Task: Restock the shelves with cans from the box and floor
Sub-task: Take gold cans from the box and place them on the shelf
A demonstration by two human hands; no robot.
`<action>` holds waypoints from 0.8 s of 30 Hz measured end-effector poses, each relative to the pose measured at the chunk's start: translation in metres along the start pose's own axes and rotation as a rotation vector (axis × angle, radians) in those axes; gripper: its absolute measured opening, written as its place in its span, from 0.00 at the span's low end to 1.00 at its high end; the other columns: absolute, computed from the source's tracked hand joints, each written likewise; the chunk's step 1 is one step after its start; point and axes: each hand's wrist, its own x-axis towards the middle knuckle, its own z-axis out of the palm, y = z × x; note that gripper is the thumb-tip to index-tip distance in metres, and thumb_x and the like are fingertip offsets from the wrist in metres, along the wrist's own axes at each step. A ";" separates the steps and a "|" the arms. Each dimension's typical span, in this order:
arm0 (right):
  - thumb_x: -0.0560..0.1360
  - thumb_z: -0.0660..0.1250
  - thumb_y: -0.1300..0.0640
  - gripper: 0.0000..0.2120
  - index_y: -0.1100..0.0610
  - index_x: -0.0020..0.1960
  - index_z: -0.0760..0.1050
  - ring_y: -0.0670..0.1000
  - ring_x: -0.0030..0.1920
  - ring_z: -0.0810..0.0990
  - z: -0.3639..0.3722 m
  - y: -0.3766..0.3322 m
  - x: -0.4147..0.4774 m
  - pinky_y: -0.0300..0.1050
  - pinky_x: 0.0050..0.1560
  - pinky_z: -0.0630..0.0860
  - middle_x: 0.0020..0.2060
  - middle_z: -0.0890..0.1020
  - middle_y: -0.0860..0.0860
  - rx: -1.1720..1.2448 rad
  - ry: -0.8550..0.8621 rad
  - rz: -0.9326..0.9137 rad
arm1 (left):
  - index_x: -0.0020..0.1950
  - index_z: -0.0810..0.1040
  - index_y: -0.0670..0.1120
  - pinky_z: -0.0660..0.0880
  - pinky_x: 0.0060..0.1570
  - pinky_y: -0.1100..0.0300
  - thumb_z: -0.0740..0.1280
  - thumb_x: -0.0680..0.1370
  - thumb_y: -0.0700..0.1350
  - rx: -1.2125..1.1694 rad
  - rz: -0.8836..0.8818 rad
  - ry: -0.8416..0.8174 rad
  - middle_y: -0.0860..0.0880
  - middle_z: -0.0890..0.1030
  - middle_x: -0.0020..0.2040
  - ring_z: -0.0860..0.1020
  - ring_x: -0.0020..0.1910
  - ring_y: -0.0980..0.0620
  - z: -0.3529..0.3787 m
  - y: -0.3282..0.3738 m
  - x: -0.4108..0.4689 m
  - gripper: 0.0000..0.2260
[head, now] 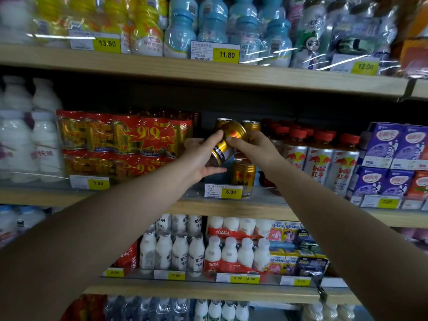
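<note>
A gold can hangs tilted above the middle shelf, in the gap over the 6.00 price tag. My left hand grips its lower end from the left, and my right hand holds its upper end from the right. Directly below stands another gold can, upright at the shelf front. Two more gold cans stand further back in the same gap, partly hidden by the held can and my fingers. No box or floor shows.
Red multipacks of gold cans border the gap on the left, and red-capped Red Bull bottles border it on the right. The upper shelf board runs close overhead. Milk bottles fill the shelf below.
</note>
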 end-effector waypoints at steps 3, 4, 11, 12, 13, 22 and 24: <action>0.72 0.73 0.54 0.14 0.49 0.52 0.71 0.48 0.50 0.79 -0.005 0.002 0.001 0.41 0.49 0.77 0.50 0.79 0.50 0.026 -0.013 -0.055 | 0.67 0.61 0.51 0.77 0.55 0.44 0.71 0.73 0.51 0.353 0.165 -0.044 0.41 0.69 0.67 0.76 0.57 0.42 -0.011 0.005 0.004 0.28; 0.70 0.74 0.58 0.17 0.51 0.55 0.71 0.48 0.52 0.79 -0.007 0.003 0.002 0.41 0.50 0.77 0.52 0.79 0.50 0.038 -0.043 -0.085 | 0.70 0.59 0.53 0.75 0.58 0.46 0.72 0.72 0.50 0.495 0.242 -0.074 0.42 0.69 0.67 0.75 0.58 0.44 -0.017 0.008 0.006 0.31; 0.68 0.75 0.64 0.23 0.52 0.59 0.71 0.51 0.61 0.76 -0.008 0.007 0.011 0.52 0.60 0.77 0.58 0.77 0.51 -0.222 -0.195 -0.223 | 0.72 0.60 0.61 0.73 0.60 0.53 0.74 0.71 0.44 1.132 0.648 -0.277 0.48 0.64 0.72 0.68 0.68 0.48 -0.030 0.010 0.019 0.35; 0.69 0.74 0.63 0.23 0.52 0.60 0.72 0.49 0.62 0.75 -0.007 0.008 0.010 0.51 0.61 0.76 0.58 0.77 0.50 -0.212 -0.192 -0.229 | 0.69 0.65 0.59 0.73 0.62 0.51 0.74 0.70 0.45 1.146 0.673 -0.251 0.48 0.66 0.70 0.68 0.67 0.48 -0.030 0.008 0.022 0.32; 0.71 0.72 0.62 0.22 0.52 0.62 0.72 0.47 0.63 0.73 -0.006 0.009 0.008 0.49 0.63 0.74 0.59 0.76 0.48 -0.218 -0.176 -0.235 | 0.68 0.67 0.57 0.74 0.61 0.50 0.75 0.69 0.45 1.150 0.663 -0.223 0.49 0.67 0.69 0.70 0.65 0.48 -0.032 0.006 0.024 0.31; 0.77 0.66 0.54 0.24 0.51 0.72 0.65 0.48 0.55 0.72 -0.017 0.038 0.003 0.38 0.48 0.70 0.66 0.71 0.53 -0.382 -0.091 0.049 | 0.67 0.69 0.52 0.73 0.49 0.58 0.75 0.69 0.48 1.116 0.522 -0.146 0.49 0.74 0.63 0.74 0.57 0.50 -0.031 -0.006 0.026 0.29; 0.76 0.68 0.58 0.24 0.53 0.70 0.67 0.48 0.53 0.74 -0.017 0.046 0.001 0.35 0.44 0.71 0.63 0.73 0.54 -0.351 -0.101 0.064 | 0.67 0.69 0.52 0.73 0.50 0.58 0.75 0.69 0.48 1.109 0.510 -0.139 0.49 0.74 0.63 0.75 0.58 0.49 -0.028 -0.007 0.026 0.29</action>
